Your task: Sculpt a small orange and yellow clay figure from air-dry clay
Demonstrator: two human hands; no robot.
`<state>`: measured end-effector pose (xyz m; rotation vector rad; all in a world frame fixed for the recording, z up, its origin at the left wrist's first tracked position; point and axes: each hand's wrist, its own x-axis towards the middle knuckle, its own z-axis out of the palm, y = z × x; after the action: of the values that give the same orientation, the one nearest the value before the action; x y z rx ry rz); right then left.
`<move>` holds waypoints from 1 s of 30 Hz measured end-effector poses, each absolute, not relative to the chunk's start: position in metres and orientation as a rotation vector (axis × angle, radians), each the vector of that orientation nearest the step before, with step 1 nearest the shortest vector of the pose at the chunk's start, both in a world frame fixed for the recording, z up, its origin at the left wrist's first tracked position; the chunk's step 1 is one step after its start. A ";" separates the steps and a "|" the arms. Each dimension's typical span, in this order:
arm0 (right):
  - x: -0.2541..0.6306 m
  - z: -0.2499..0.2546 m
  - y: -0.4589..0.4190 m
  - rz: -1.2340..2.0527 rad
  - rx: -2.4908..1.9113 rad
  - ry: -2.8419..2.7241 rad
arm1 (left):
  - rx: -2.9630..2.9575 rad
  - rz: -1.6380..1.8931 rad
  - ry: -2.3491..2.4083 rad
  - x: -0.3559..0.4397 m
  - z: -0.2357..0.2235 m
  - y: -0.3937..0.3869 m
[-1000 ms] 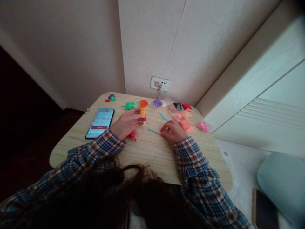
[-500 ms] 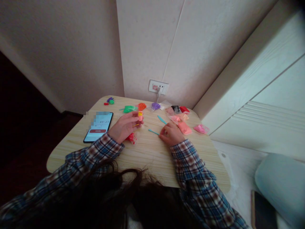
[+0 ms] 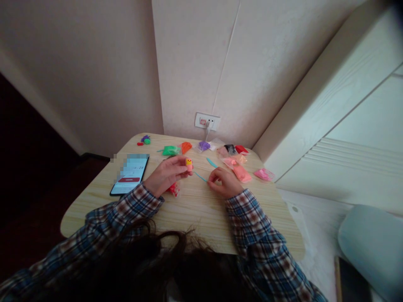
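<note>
Closed at the fingertips, the left hand (image 3: pixel 168 175) is holding a small yellow-and-pink piece (image 3: pixel 189 165) near the centre of the frame, above the desk (image 3: pixel 195 216). Right of centre, the right hand (image 3: pixel 225 183) is pinching one end of a thin blue tool (image 3: pixel 200 177), its fingers curling. Compared with half a second ago, the tool is slanting more steeply, and its far tip is sitting closer to the left fingertips; whether they are touching cannot be told. A red bag (image 3: pixel 174 189) is lying partly hidden below the left hand. At frame left, the phone (image 3: pixel 129 180) is now showing 28 instead of 27.
</note>
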<state>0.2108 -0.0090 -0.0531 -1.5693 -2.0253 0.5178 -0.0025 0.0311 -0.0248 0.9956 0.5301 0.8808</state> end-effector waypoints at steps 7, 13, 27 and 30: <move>0.208 -0.043 -0.013 1.188 -1.203 -1.611 | 1.083 0.736 0.478 -0.001 -0.025 0.026; 0.209 -0.044 -0.010 1.379 -1.032 -1.433 | 1.151 0.606 0.507 -0.001 -0.025 0.025; 0.182 -0.035 -0.028 0.332 -0.930 -1.897 | 1.228 0.476 0.517 -0.001 -0.029 0.026; 0.179 -0.037 -0.029 0.243 -0.905 -1.935 | 1.222 0.501 0.527 0.000 -0.028 0.025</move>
<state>0.1793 -0.0287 -0.0373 -0.9050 -1.9348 0.2432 -0.0001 0.0255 -0.0283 1.2216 0.5266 0.5011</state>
